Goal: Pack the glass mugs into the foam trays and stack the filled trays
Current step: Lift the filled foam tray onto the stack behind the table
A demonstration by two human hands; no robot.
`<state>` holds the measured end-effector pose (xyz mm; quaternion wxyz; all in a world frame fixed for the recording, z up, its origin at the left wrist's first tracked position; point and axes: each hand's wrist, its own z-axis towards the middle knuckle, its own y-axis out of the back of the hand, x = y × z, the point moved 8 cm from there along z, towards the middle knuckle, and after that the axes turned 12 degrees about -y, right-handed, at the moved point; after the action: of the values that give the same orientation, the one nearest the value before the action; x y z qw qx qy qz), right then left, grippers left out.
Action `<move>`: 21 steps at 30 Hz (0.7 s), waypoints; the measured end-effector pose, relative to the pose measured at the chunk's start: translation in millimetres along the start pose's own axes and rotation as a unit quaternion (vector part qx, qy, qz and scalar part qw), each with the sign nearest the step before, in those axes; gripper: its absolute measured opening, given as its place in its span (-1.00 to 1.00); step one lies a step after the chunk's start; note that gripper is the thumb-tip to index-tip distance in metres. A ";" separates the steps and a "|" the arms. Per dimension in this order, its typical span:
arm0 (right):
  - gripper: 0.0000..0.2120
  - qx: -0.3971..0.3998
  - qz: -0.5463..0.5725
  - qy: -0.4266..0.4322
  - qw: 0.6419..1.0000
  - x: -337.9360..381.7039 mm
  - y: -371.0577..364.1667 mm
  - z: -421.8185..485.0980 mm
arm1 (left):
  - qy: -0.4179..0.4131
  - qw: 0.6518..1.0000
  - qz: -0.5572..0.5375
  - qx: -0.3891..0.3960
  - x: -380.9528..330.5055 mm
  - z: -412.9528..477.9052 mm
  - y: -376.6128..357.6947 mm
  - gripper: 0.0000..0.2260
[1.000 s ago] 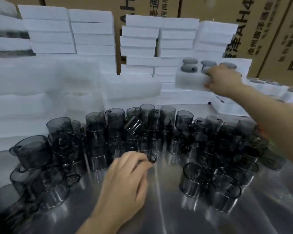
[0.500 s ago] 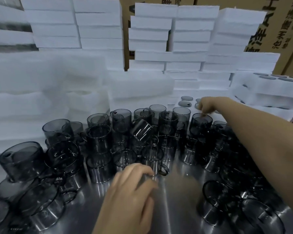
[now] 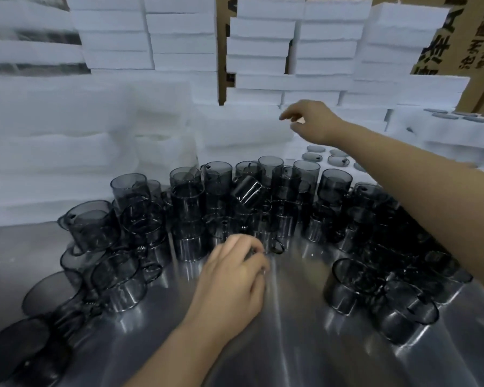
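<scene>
Left fingers (image 3: 252, 248): curled down over the rim of a mug (image 3: 271, 238) at the front edge of the cluster, with dark glass showing between fingertips and thumb. Blurred, so cannot tell how firm the pinch is.
Left hand (image 3: 232, 283): palm down, low over the table (image 3: 291, 331), wrist running toward the bottom edge.
Mug: upright on the table, handle sticking out to the right, just beside the fingertips.
Right fingers (image 3: 287, 115): loosely bent and slightly apart, forefinger reaching left, nothing seen between them and the thumb.
Right hand (image 3: 315, 122): raised above the far side of the cluster, in front of the white foam, touching nothing that can be made out.
Right forearm: slanting in from the right edge, crossing over the right part of the cluster.
Mugs (image 3: 218, 191): dark smoky glass, crowded together across the middle of the table. Most upright, many stacked two high. One near the centre tipped on its side atop the others. A few looser ones at front left and front right.
Filled tray (image 3: 325, 155): white foam just behind the cluster, under the right wrist, round grey mug bases showing in its holes.
Second tray (image 3: 430, 127): at far right, higher up, also with round bases showing on top.
Foam stacks (image 3: 263, 46): plain white slabs piled in columns along the back. A softer, blurred pile at left.
Boxes (image 3: 458, 37): brown cardboard with printed characters, behind the stacks.
Table: shiny metal, streaked with reflections.
</scene>
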<state>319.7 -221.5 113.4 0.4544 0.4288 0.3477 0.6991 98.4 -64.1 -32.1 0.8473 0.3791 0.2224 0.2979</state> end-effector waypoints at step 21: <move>-0.41 -0.130 -0.120 0.128 0.976 179.7 51.7 -155.2 | 0.009 0.995 0.054 -0.087 2.1 -2.8 32.0 -0.86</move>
<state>120.7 -86.6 149.0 0.5386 0.2279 0.3578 0.7280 87.4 -44.1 -9.3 0.8578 0.3125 0.1826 0.3650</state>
